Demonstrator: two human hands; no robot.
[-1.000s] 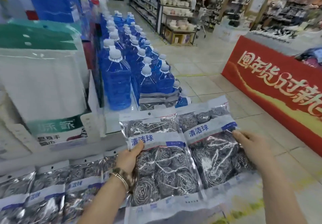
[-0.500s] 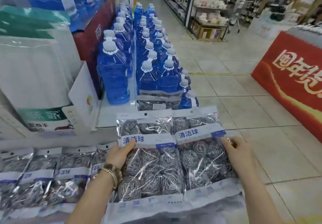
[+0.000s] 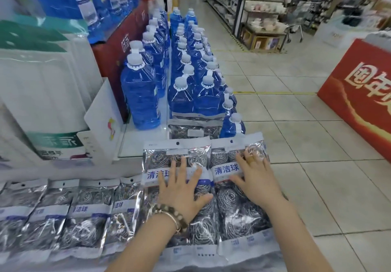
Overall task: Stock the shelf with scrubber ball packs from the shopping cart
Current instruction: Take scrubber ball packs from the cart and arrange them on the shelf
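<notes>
Silvery steel-wool packs: left pack (image 3: 163, 157) and right pack (image 3: 224, 170) lie side by side at the right end of the row of packs (image 3: 84, 219) on the shelf (image 3: 63, 171), long axes pointing away from the person; left hand (image 3: 182, 191) presses the left one, right hand (image 3: 257, 183) the right, fingers straight, spread, gripping nothing. Beyond, blue bottles (image 3: 139, 94); tiled floor (image 3: 296, 123) right.

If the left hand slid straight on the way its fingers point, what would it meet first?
The left hand would probably first meet the dark pack lying beyond the pressed pack, before the blue bottles; depth unclear.
</notes>
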